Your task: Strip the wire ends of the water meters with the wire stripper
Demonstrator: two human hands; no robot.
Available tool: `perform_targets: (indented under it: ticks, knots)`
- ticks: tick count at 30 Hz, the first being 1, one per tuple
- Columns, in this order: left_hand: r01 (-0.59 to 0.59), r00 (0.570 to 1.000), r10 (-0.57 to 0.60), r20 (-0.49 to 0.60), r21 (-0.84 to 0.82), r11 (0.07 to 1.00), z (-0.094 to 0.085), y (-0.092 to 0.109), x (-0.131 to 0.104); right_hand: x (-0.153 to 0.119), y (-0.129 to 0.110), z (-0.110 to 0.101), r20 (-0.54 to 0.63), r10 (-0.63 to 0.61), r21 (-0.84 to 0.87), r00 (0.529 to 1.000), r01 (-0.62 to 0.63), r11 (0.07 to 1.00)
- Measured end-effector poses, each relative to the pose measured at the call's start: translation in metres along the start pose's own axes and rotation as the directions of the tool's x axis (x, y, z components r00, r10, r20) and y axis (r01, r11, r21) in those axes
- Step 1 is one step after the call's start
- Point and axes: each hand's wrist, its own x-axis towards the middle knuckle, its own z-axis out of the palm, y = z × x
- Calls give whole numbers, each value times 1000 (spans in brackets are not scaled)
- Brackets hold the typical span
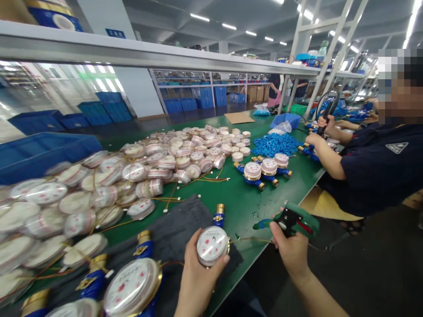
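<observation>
My left hand point(198, 273) is wrapped round a round white meter dial point(212, 246), which sits on a blue and brass meter body point(218, 215) at the bench's front edge. In my right hand point(292, 251) is a green and black hand tool point(299, 220), its green tip pointing left over the bench edge. A thin wire point(251, 239) runs from the dial towards my right hand. Larger in view at the lower left, another meter point(132, 286) rests on a dark cloth point(185, 215), beside more blue and brass bodies.
A big pile of white dials with wires point(172, 160) covers the green bench point(238, 198) at left. Three assembled meters point(269, 167) stand near blue parts point(276, 144). At right a person point(370, 163) works close by. A shelf point(165, 53) spans above.
</observation>
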Motion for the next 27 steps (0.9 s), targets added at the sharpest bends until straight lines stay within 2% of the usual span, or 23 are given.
perform_targets:
  ticks: [4, 8, 12, 19, 23, 27]
  knots:
    - [-4, 997, -3, 71, 100, 995, -3, 4, 2, 5, 9, 1, -6, -211, -178, 977, 207, 962]
    - [-26, 991, 6, 134, 149, 989, -6, -1, 11, 29, 17, 1, 45, -324, -187, 945, 327, 926]
    - [-43, 976, 14, 216, 129, 991, -6, -4, 19, 52, 28, 8, 71, -299, -159, 952, 307, 938]
    - [44, 997, -60, 57, 245, 969, 6, 16, 7, 60, 43, 17, 178, -231, -133, 957, 256, 958]
    - [44, 989, -70, 131, 191, 981, 0, 10, 8, 66, 47, 17, 151, -209, -192, 966, 236, 953]
    - [155, 966, -161, 203, 43, 987, -6, 1, 10, 69, 50, 17, 160, -212, -233, 964, 245, 941]
